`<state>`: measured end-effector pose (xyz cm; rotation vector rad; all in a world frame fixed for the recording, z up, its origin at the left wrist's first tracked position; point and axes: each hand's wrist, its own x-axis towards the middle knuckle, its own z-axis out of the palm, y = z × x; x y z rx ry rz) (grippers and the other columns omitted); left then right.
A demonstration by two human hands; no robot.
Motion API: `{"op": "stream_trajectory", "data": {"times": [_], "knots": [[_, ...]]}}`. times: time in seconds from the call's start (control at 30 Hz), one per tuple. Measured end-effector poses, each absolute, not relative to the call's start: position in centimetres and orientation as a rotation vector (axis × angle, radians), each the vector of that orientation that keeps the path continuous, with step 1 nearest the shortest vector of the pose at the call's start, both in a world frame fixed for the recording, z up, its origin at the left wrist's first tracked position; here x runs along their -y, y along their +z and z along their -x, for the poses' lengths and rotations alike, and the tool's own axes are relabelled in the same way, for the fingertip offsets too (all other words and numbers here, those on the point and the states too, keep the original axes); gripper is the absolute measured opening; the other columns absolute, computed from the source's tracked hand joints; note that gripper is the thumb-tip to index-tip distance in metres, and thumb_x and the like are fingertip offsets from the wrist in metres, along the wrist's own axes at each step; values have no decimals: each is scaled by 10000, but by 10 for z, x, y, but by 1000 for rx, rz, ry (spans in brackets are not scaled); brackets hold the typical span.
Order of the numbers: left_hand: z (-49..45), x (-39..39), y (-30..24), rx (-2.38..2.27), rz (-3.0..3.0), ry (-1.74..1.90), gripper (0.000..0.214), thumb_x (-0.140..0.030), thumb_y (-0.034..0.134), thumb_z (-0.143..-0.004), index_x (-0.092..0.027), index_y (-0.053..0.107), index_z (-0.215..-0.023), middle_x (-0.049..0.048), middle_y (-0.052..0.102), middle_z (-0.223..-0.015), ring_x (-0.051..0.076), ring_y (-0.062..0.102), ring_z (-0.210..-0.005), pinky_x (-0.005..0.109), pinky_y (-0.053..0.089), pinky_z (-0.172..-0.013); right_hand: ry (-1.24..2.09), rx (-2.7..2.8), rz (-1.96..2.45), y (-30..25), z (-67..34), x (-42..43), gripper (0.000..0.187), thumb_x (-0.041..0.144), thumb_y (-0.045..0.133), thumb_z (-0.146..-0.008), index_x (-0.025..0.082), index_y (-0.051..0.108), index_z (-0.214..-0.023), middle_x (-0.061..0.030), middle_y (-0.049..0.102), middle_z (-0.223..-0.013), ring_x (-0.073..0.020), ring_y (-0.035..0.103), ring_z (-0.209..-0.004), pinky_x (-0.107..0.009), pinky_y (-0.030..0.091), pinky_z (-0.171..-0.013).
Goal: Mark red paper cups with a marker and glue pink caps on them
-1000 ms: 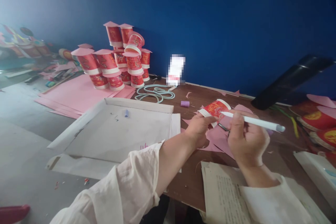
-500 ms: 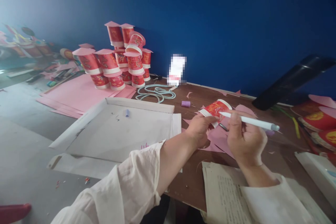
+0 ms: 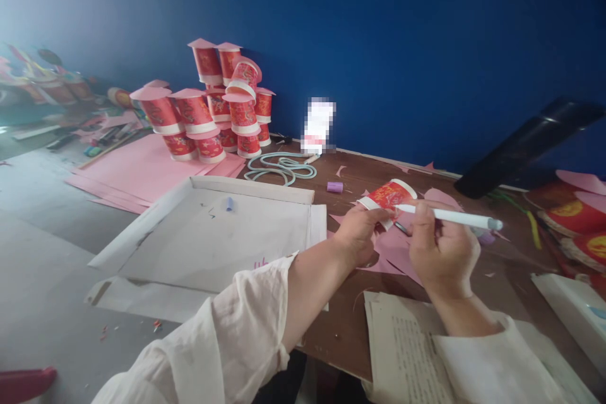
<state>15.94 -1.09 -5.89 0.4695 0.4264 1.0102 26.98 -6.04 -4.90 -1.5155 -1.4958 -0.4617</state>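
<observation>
Far left: pink paper sheets [image 3: 137, 170] flat on tabletop [image 3: 341, 322], pile of pink-topped red cups [image 3: 213, 107] stacked behind them against blue wall. Next: white cardboard tray [image 3: 213, 233], with coiled pale cable [image 3: 281, 167] and small purple cap [image 3: 334, 187] beyond it.

Centre-right: left hand [image 3: 360, 230] holding red paper cup [image 3: 388, 194] tipped on its side, clear of tabletop, above pink scraps [image 3: 398, 252]. Left fingers [image 3: 374, 214] closed in a pinch on cup's near wall. Right hand [image 3: 442, 252] just beside, fingers [image 3: 423, 214] pressed round white pen [image 3: 449, 218] in a writing grip. Pen tip at cup's side, touching or just short, too small to tell; barrel sticking out rightward. Printed book pages [image 3: 402, 347] under right wrist, black cylinder [image 3: 525, 145] far right.

Risks, as a judgement:
- Thin cup wall denting or cup rolling under pen pressure, being gripped from one side only.
- Tip skidding across the print or onto left thumb, which sits right next to it.
- Too hard a pinch crushing the rim.

Cup position: between both hands, pinched in left fingers, just left of and slightly above right fingers, pen tip at its lower edge.
</observation>
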Motion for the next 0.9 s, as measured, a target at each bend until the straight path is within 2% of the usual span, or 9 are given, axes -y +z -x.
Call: {"op": "stream_trajectory", "data": {"times": [0.33, 0.6, 0.73, 0.9], "knots": [[-159, 12, -56, -441, -420, 979, 283, -101, 777, -551, -161, 663, -802, 40, 672, -772, 184, 634, -786, 343, 456, -891, -418, 1519, 1456, -48, -271, 59, 288, 367, 497, -972, 190, 721, -1009, -44, 707, -764, -172, 661, -710, -311, 511, -718], [-159, 12, -57, -436, -446, 983, 269, -112, 778, -571, -160, 656, -807, 59, 685, -831, 180, 629, -814, 340, 443, -892, -400, 1461, 1495, -49, -272, 60, 301, 371, 507, -965, 182, 720, -1062, -70, 739, -909, -166, 661, -698, -317, 512, -696], [-160, 11, -58, -457, -443, 992, 274, -103, 784, -565, -163, 654, -799, 54, 675, -812, 178, 623, -815, 335, 435, -881, -441, 1478, 1491, -50, -273, 58, 281, 366, 527, -953, 193, 729, -1042, -82, 744, -965, -199, 685, -798, -335, 518, -735], [-161, 10, -61, -470, -459, 986, 262, -113, 767, -583, -174, 662, -815, 50, 677, -818, 175, 612, -790, 338, 440, -874, -407, 1471, 1464, -50, -275, 58, 271, 349, 532, -952, 189, 719, -1064, -88, 740, -1015, -172, 674, -721, -322, 520, -688]]}}
